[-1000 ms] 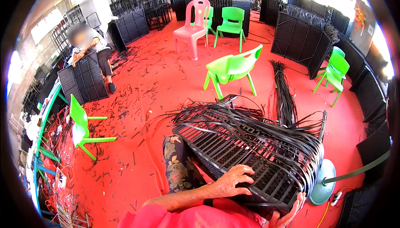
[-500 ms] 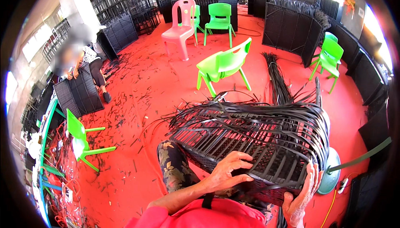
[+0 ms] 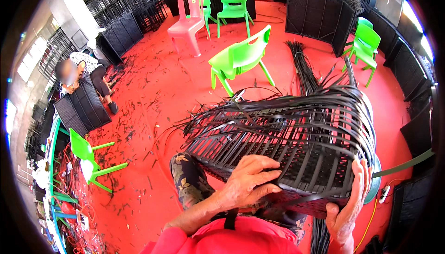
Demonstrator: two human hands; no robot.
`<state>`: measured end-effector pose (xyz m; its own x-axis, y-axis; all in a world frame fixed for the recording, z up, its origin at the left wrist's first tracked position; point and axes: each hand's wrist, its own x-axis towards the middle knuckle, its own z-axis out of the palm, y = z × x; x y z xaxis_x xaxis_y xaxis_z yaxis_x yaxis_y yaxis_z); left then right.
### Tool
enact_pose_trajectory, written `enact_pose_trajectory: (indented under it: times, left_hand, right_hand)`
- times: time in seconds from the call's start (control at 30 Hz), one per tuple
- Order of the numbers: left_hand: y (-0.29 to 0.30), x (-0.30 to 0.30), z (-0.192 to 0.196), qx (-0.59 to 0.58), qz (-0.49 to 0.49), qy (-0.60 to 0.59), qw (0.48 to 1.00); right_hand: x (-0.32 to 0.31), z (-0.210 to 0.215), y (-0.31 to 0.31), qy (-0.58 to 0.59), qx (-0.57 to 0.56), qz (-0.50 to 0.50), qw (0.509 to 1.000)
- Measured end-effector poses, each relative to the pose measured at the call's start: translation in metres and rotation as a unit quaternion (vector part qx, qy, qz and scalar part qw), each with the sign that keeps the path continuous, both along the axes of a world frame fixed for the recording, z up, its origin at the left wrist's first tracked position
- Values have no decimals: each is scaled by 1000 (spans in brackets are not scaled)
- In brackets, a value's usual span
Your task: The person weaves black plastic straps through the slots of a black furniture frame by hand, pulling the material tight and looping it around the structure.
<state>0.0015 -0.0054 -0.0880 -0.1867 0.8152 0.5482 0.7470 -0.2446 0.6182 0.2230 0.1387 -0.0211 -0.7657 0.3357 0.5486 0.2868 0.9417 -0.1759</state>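
Observation:
A black plastic-wicker frame (image 3: 296, 180), partly woven, rests over my lap. Its near side is close weave, while the top has slats with gaps. Long loose black strips (image 3: 278, 110) lie across its far side and bend down over the right end. My left hand (image 3: 252, 180) holds the near edge, thumb and curled fingers around it; the fingertips' far side is partly hidden. At the right end, my right hand (image 3: 347, 203) grips the corner, its fingers up along the strips and its thumb on the near side.
Beyond the frame lie a bundle of black strips (image 3: 303, 68), a green chair (image 3: 241, 59) and a pink chair (image 3: 187, 22). Another green chair (image 3: 88, 159) stands left, near a person (image 3: 85, 68) with a woven panel. A round teal base (image 3: 374, 184) is at right. Scraps litter the red floor.
The view has shifted, so the chairs and far panels sit higher and slightly left. The frame's right end has moved a little right with my right hand. Both hands keep their hold.

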Motion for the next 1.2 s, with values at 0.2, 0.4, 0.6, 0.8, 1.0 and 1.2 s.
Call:
enact_pose_trajectory:
  times: [0.2,0.4,0.6,0.8,1.0,1.2]
  left_hand:
    - [18,-29,14,-2,-41,41,998]
    - [45,-45,39,-2,-31,6,1000]
    - [54,-52,38,44,-45,53,997]
    - [51,-50,36,54,-35,66,996]
    - [51,-44,42,44,-20,117,992]
    - [56,-38,31,97,11,156,983]
  right_hand:
    - [-31,22,25,29,-41,22,998]
    - [-51,37,60,93,-30,25,995]
    - [-56,37,70,112,-55,40,991]
    - [-57,34,67,126,-62,51,989]
    - [-57,32,71,127,-38,56,990]
    - [-58,33,73,126,-19,69,989]
